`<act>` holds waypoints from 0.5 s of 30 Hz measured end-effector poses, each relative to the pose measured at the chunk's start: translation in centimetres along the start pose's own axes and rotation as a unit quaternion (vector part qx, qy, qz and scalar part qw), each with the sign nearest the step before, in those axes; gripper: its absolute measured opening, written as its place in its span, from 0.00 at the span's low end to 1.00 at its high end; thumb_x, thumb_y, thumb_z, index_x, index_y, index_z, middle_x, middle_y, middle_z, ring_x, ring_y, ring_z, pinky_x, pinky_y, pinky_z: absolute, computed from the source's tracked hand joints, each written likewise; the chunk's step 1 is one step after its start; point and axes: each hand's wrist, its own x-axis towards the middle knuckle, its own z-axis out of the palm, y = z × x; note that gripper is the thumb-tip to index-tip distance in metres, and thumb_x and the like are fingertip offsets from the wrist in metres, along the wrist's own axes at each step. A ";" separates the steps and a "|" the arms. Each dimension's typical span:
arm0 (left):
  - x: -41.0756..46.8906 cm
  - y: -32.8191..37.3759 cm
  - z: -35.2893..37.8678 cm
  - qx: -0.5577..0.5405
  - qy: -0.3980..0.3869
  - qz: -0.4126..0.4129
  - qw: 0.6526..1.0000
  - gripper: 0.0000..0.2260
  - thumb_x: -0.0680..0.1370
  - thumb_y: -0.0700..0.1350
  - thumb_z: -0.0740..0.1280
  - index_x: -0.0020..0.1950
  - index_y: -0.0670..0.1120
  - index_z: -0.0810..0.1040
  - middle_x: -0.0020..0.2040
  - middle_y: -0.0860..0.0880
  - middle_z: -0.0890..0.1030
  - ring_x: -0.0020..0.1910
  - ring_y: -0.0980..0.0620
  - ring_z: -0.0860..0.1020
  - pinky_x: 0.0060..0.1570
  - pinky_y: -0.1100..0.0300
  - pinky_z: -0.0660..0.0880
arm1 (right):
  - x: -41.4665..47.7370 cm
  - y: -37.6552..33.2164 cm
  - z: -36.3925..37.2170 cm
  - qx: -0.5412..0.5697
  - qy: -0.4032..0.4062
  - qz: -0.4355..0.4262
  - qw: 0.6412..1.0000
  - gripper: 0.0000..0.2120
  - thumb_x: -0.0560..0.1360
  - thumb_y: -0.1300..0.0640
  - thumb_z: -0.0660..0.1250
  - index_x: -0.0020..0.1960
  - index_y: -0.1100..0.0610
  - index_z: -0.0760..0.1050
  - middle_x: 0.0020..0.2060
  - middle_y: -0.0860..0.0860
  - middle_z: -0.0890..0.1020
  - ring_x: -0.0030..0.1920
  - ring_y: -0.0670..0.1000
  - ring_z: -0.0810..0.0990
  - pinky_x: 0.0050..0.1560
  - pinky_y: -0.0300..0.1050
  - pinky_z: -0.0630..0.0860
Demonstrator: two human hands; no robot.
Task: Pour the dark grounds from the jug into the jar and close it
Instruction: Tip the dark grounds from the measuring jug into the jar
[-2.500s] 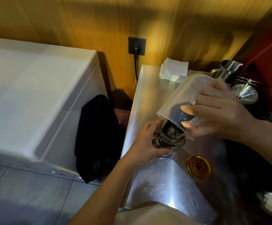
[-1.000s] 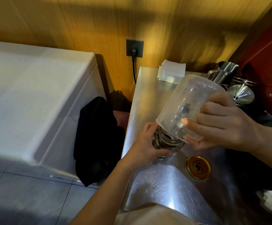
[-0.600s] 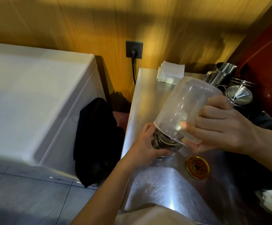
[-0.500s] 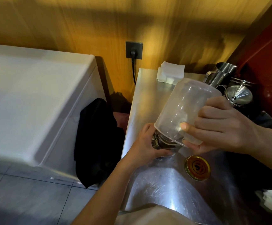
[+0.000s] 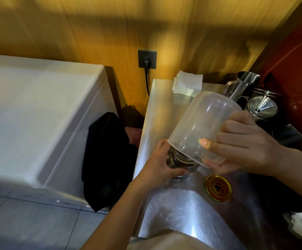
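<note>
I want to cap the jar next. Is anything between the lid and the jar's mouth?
Yes: the upended jug, held by the right hand, sits over the mouth of the jar. The lid lies on the steel counter beside it.

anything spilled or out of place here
A few dark specks dot the steel counter beside the lid, likely stray grounds. Otherwise nothing stands out: the jug is upended over the jar, and the lid lies off, as expected mid-pour.
</note>
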 end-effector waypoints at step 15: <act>-0.4 0.0 -0.3 0.037 -0.016 -0.045 0.998 0.39 0.60 0.56 0.78 0.60 0.78 0.58 0.57 0.77 0.62 0.60 0.75 0.64 0.52 0.83 0.62 | -2.9 -0.2 1.2 0.163 0.132 0.527 0.824 0.14 0.73 0.48 0.66 0.43 0.61 0.75 0.35 0.54 0.74 0.34 0.45 0.70 0.35 0.31 0.67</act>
